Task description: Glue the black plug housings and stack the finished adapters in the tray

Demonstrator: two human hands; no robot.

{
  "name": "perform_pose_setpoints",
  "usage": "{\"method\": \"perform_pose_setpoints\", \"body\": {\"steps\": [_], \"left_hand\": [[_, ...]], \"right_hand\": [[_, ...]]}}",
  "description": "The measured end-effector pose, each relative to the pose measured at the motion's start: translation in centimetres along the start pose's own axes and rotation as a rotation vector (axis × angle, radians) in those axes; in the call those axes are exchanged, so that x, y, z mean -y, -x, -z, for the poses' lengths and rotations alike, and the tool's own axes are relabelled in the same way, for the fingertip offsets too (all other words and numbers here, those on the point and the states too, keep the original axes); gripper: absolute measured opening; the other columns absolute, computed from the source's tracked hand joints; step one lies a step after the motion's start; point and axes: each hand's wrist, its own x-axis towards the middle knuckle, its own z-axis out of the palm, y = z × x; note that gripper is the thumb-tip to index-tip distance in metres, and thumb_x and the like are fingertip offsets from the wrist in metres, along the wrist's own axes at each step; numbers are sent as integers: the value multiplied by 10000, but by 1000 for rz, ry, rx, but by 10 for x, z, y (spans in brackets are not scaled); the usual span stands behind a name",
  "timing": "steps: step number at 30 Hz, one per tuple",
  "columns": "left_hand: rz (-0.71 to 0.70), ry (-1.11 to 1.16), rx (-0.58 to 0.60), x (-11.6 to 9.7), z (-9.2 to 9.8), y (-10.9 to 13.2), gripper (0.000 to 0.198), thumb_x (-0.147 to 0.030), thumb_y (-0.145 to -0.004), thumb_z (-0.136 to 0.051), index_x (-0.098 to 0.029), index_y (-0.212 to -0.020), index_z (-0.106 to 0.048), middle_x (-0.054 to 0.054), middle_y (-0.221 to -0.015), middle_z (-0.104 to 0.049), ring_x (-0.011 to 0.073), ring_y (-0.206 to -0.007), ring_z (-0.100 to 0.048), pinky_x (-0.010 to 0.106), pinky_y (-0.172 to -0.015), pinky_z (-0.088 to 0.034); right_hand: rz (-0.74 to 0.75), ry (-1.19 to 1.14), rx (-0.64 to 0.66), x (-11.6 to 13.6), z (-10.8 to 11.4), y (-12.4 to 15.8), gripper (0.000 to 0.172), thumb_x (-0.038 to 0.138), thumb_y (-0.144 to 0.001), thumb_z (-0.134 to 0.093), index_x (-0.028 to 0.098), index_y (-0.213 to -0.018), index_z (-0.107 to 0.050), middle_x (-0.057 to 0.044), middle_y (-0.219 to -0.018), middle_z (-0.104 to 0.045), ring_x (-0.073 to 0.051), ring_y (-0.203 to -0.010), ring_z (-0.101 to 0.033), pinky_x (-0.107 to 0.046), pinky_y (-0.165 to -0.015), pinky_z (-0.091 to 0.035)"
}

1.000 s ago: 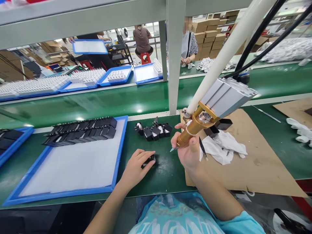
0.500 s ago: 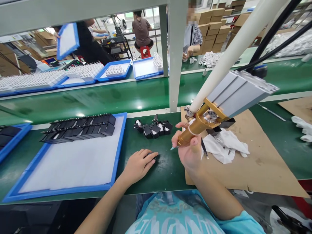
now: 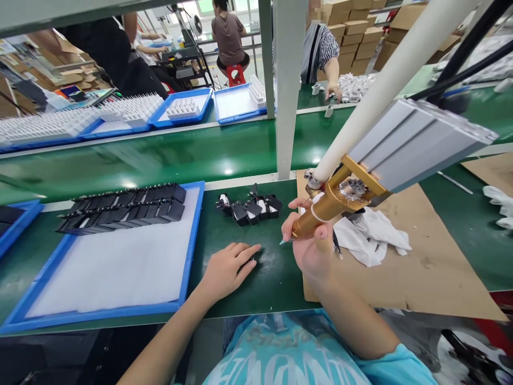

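Note:
My right hand (image 3: 315,254) grips a gold-coloured nozzle tool (image 3: 316,216) with a small pale-blue tip, which points down and left above the bench. A grey aluminium block (image 3: 420,141) and a thick white hose (image 3: 360,117) join the tool's upper end. My left hand (image 3: 228,270) rests on the green bench left of the tip, its fingers and thumb closed around a small black part, mostly hidden under them. Just beyond that hand, several black plastic housings (image 3: 252,208) with white insides stand in a cluster.
To the left lies a blue-rimmed tray (image 3: 190,240) with rows of black housings (image 3: 128,206). Crumpled white cloth (image 3: 372,240) lies on brown cardboard (image 3: 433,267) at right. A white post (image 3: 286,96) rises behind the bench. Across the conveyor (image 3: 200,144) a co-worker (image 3: 320,53) handles white parts.
Both my hands keep nearly the same place; less of the black part shows under my left fingers. The co-worker's arm now reaches toward the white parts. The tray carried at far left has left view.

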Motion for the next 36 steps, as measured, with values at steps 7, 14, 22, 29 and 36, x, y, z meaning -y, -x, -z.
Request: {"method": "perform_pose_setpoints", "body": {"steps": [7, 14, 22, 29, 36], "left_hand": [[-41, -51, -6, 7, -1, -5, 369, -451, -983, -449, -278, -1260, -620, 33, -927, -689, 174, -822, -627, 268, -627, -461], [-30, -45, 22, 7, 1, -4, 403, -455, -986, -425, -304, -1327, -579, 36, -919, -672, 182, -815, -610, 256, -590, -445], [122, 270, 91, 1, 13, -7, 462, -328, -996, -410, -239, -1449, -391, 40, -1172, -699, 192, -1066, -636, 344, -924, -494], [29, 129, 48, -1, 9, -13, 298, -281, -990, -389, -229, -1155, -632, 33, -1050, -730, 188, -949, -659, 331, -822, -501], [97, -119, -155, -6, -11, -10, 301, -482, -889, -593, -197, -974, -645, 28, -858, -732, 210, -774, -643, 328, -661, -467]], "right_hand": [[-10, 48, -21, 0, 0, 0, 380, 584, -837, -571, 323, -1090, -459, -4, -1036, -578, -80, -472, -536, -292, -459, -427], [-14, 43, -24, 0, 0, 0, 373, 575, -833, -579, 324, -1083, -462, 3, -1024, -575, -83, -474, -541, -286, -454, -411], [2, 44, -18, -1, 0, 1, 334, 563, -847, -569, 317, -1046, -465, 6, -1035, -576, -80, -479, -535, -290, -461, -404], [-20, 67, -29, 1, 0, 0, 386, 610, -822, -573, 316, -1042, -452, 0, -1017, -591, -90, -476, -533, -295, -451, -411], [-20, 49, -32, 0, 0, 1, 390, 607, -824, -577, 317, -1055, -457, -1, -1026, -594, -88, -478, -537, -298, -452, -427]]}}
